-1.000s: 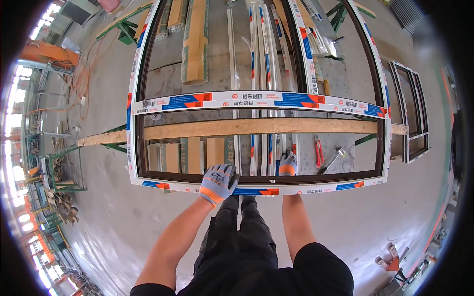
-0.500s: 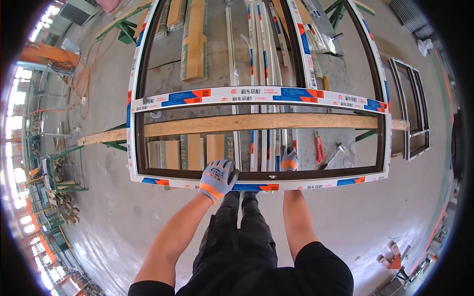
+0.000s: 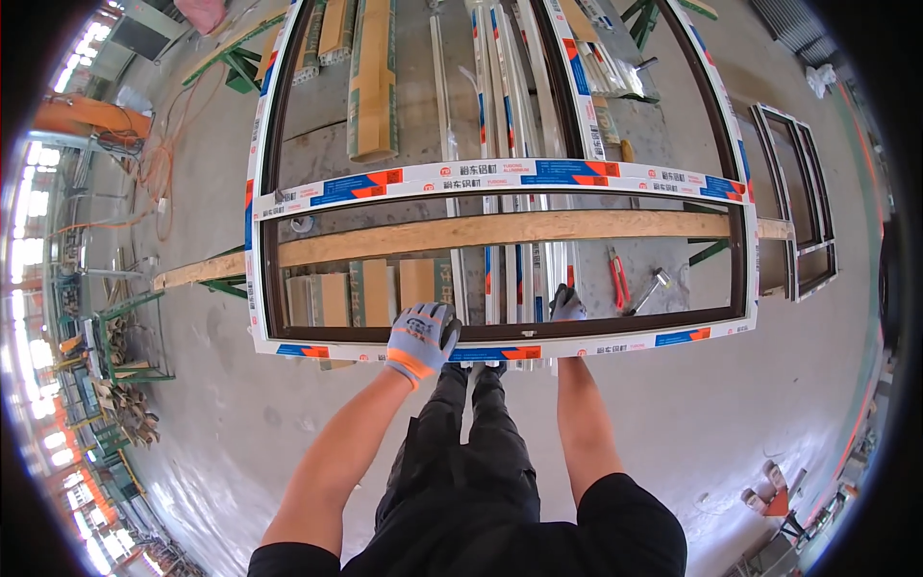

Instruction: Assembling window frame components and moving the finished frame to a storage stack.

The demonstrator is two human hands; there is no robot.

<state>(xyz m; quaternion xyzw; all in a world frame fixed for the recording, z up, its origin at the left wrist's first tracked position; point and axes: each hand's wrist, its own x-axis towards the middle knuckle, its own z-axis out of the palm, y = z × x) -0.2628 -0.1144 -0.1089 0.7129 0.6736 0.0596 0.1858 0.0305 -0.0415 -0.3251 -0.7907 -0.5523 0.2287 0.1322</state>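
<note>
A large window frame (image 3: 615, 347), dark inside and wrapped in white, blue and orange protective film, lies across in front of me on a wooden beam (image 3: 500, 229). My left hand (image 3: 423, 334), in a grey glove with an orange cuff, is closed over its near rail, left of the middle. My right forearm passes beneath that same rail. Through the lower opening my right hand (image 3: 568, 305) shows, gloved, its dark fingertips drawn together beside long film-wrapped aluminium profiles (image 3: 493, 279). What those fingers hold, if anything, I cannot make out.
Red-handled pliers (image 3: 617, 277) and a hammer (image 3: 648, 292) lie below the frame, right of my right hand. Long cardboard-wrapped bundles (image 3: 373, 87) lie farther back. Another frame (image 3: 794, 197) rests at the right. Green trestle legs (image 3: 710, 252) support the beam. An orange hose (image 3: 162, 173) trails at the left.
The frame's near rail has shifted slightly up and left in view, and my left hand with it. My right hand has moved slightly right, still beneath the rail.
</note>
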